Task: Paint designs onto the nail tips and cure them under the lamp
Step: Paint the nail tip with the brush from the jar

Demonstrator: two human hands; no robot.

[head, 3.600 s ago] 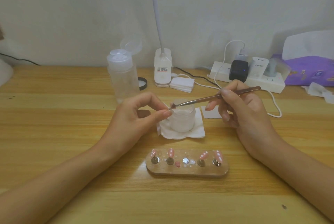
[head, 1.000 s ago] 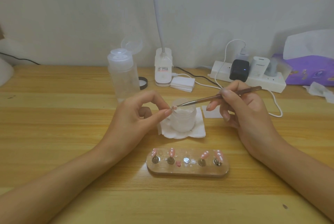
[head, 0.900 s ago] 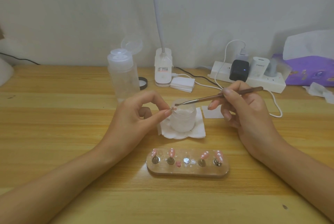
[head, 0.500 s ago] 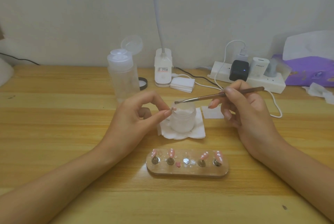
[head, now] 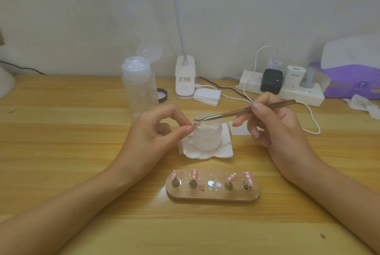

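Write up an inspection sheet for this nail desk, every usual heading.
Surface: wooden table, light grain.
Job's things: stand with four pink dotted mounted nail tips, middle post bare; frosted jar on a tissue; lamp at the back.
Clutter: open flip-top bottle, cotton pads, purple tissue pack.
Hands: left hand pinches the held nail tip; right hand holds the brush, its tip at that nail.
Cables: white cable loops from the power strip past the right hand; black cable beside the lamp.
Surroundings: plain white wall.

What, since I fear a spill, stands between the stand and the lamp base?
Head view: a frosted jar on a white tissue, with the brush reaching over its rim.
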